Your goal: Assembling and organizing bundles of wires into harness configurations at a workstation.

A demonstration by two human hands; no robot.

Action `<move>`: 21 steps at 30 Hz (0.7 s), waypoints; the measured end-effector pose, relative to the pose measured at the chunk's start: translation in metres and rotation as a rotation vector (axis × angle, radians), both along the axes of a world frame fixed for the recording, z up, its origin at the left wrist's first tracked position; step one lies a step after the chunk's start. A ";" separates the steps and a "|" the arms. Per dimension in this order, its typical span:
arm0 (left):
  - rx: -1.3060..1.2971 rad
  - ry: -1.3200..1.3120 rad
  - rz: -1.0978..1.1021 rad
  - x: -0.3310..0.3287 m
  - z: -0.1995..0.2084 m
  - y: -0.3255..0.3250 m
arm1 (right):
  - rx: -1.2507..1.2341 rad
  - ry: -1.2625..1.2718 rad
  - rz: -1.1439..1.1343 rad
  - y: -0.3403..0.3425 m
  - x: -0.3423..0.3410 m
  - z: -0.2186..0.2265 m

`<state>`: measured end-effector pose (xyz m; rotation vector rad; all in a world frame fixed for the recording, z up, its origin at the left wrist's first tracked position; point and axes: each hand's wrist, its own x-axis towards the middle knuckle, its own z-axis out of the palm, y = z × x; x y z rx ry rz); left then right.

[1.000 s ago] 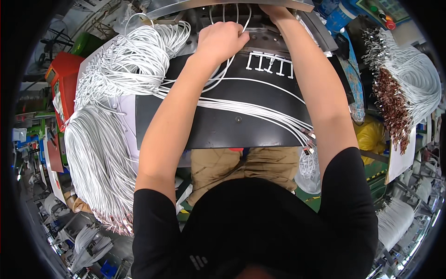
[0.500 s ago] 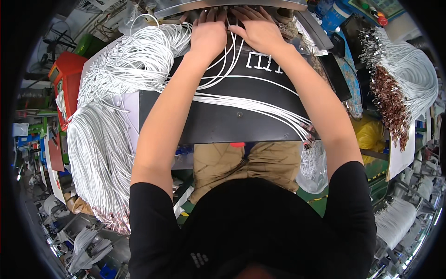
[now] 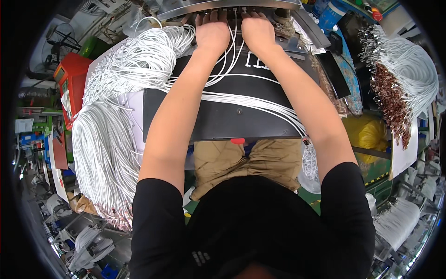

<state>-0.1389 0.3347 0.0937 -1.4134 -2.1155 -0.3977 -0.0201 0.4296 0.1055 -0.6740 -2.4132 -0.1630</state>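
My left hand (image 3: 213, 33) and my right hand (image 3: 258, 31) reach in side by side under the steel edge of a machine (image 3: 241, 4). Both have bent fingers curled over a dark part there; the fingertips and what they grip are hidden. Between the hands, a few white cables (image 3: 234, 35) run up to the machine, with small pale ends at its dark slot. They bend back left over the black work surface (image 3: 218, 121). Below them, a bundle of white cables (image 3: 251, 101) lies across the surface beneath my forearms, its ends by my right forearm.
To the left are a heap of coiled white cables (image 3: 153, 56) and a hanging bundle (image 3: 100, 149), beside a red box (image 3: 74, 79). White comb-shaped plastic pieces (image 3: 257, 60) lie near my right wrist. A large cable coil with brown ends (image 3: 404, 79) stands far right.
My right hand's fingers, spread and stretched before, are now curled in, and its thumb has left the cables. The left fingers have bent too. Cable ends now show at the slot between my hands.
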 end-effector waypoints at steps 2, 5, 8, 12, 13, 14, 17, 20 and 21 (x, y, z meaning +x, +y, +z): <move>0.160 0.071 -0.044 0.014 0.014 -0.016 | -0.138 0.089 0.068 -0.001 0.018 0.008; 0.350 -0.192 -0.283 0.055 0.037 -0.084 | -0.301 0.219 0.209 -0.014 0.088 0.024; 0.028 -1.756 -0.523 0.106 0.034 -0.212 | -0.438 0.551 -0.037 -0.040 0.214 0.023; 0.158 -2.305 -0.315 0.149 -0.018 -0.323 | -0.563 0.893 -0.273 -0.108 0.339 -0.026; 0.163 -2.321 -0.266 0.150 -0.034 -0.330 | -0.561 0.694 -0.218 -0.131 0.350 -0.043; 0.393 -2.304 -0.116 0.152 -0.045 -0.337 | -0.732 0.591 -0.149 -0.159 0.354 -0.058; 0.824 -2.193 0.203 0.147 -0.069 -0.338 | -1.275 0.193 -0.134 -0.215 0.334 -0.089; 0.750 -1.915 0.181 0.137 -0.081 -0.335 | -1.455 0.388 -0.255 -0.221 0.306 -0.092; 0.711 -1.943 0.116 0.135 -0.084 -0.337 | -1.554 0.474 -0.267 -0.218 0.300 -0.088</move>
